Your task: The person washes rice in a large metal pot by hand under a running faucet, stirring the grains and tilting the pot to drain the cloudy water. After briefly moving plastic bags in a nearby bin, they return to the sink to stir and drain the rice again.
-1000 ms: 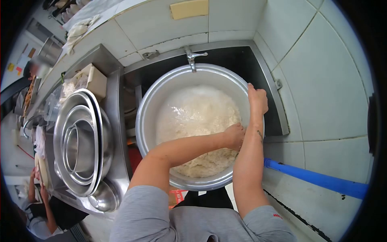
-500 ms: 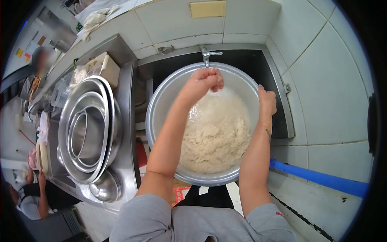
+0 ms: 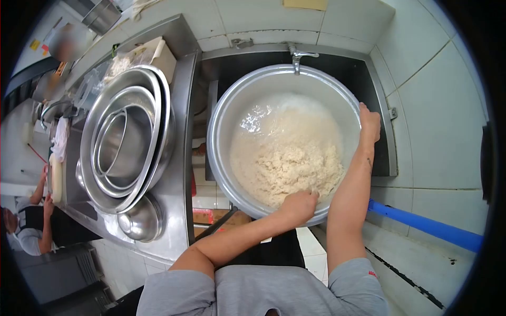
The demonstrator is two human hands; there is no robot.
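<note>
Firmly, your right hand (image 3: 369,124) gripped the rim of the large round steel basin (image 3: 226,121), apparently steadying it in the sink (image 3: 342,66); your left hand (image 3: 299,206) dug into its wet white rice (image 3: 287,163), fingers buried, grip unclear.

The fingertips of the left hand (image 3: 299,206) are sunk in the rice (image 3: 284,163), so its grasp cannot be told. The pot (image 3: 213,142) covers most of the sink (image 3: 340,66) below it. A co-worker (image 3: 31,231) at lower left is cut by the lens edge; another person (image 3: 63,39) at upper left is blurred.
</note>
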